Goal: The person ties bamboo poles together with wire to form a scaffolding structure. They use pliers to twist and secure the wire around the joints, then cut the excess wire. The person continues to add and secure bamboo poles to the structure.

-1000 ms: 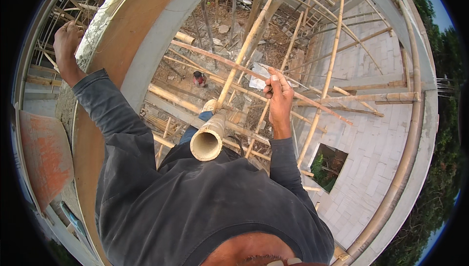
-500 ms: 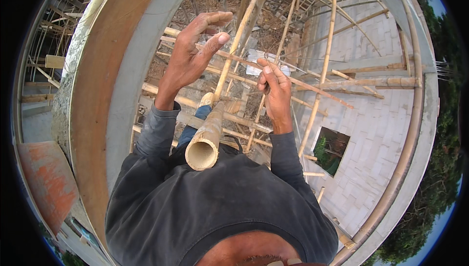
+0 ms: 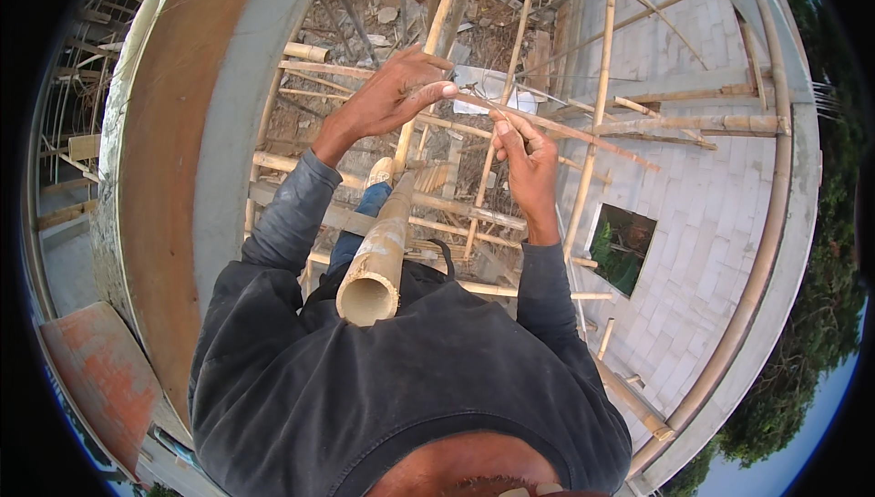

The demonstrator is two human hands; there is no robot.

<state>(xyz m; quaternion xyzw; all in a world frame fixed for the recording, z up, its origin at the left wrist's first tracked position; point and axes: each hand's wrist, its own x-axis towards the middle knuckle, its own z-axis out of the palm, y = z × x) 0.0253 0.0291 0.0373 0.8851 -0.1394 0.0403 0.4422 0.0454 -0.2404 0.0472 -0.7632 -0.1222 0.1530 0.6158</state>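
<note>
My right hand (image 3: pixel 529 158) is closed in a pinch on a thin wire (image 3: pixel 481 98), whose bent end reaches toward my left hand. My left hand (image 3: pixel 392 98) is open, its thumb stretched out and apart from the fingers, close to the wire. Both hands are over a long wooden strip (image 3: pixel 583 129) that slants away to the right. An upright bamboo pole (image 3: pixel 406 146) passes behind my left hand. Between my arms, a thick bamboo pole (image 3: pixel 381 246) points its hollow end at my chest.
Bamboo scaffolding poles (image 3: pixel 602 68) cross below and to the right. A pale block wall (image 3: pixel 702 214) with a square opening (image 3: pixel 622 249) stands on the right. A brown board (image 3: pixel 169 196) and grey concrete edge run along the left. Far below lies rubble-strewn ground (image 3: pixel 387 15).
My left hand has tipped over and moved right, closer to the wire. My right hand has shifted slightly right, still pinching. The view has turned a little.
</note>
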